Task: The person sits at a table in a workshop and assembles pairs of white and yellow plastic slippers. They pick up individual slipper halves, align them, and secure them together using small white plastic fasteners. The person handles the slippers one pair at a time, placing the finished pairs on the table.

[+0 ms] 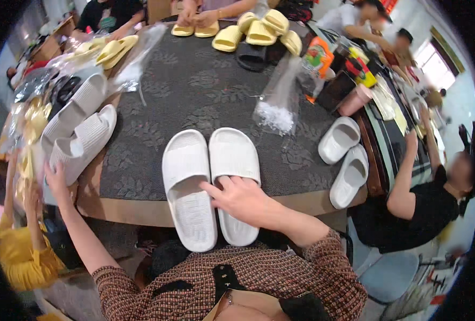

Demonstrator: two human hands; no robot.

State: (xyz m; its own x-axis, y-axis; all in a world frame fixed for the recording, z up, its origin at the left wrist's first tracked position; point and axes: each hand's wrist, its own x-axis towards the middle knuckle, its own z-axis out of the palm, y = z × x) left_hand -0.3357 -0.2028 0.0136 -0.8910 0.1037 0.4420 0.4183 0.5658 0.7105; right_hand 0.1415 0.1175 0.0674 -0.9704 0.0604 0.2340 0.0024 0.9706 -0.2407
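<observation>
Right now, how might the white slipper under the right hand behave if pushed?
The white slipper probably won't roll, being broad and flat. Its heel reaches past the table edge, so a push heelward might tip it.

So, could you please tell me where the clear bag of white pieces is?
In the head view, the clear bag lies right of centre on the dark table covering, left of the pink cylinder and beyond the right hand.
</observation>
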